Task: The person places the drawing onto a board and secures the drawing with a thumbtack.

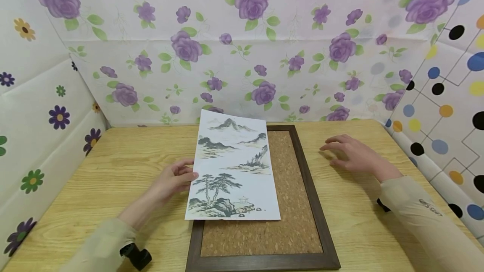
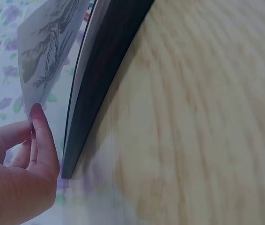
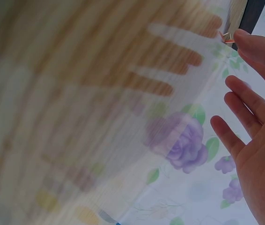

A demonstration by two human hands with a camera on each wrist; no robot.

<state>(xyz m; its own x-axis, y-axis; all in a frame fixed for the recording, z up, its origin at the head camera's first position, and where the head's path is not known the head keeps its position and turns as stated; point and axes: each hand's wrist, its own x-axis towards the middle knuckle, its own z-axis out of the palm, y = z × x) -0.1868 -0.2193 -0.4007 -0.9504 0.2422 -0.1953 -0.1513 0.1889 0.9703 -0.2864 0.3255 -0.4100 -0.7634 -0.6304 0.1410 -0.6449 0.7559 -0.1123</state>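
A white sheet of paper printed with an ink landscape of mountains and pines is held up above a dark-framed cork board. My left hand pinches the sheet's left edge between thumb and fingers. In the left wrist view that same hand grips the edge of the paper, and the board's dark frame lies beside it. To the right of the board my right hand hovers over the table with its fingers loosely extended, holding nothing. The right wrist view shows this hand with fingers spread.
The board lies on a light wooden table. Behind it hangs a white cloth with purple roses. A flower-patterned panel borders the left side, and a panel with coloured dots the right. Black straps sit at both wrists.
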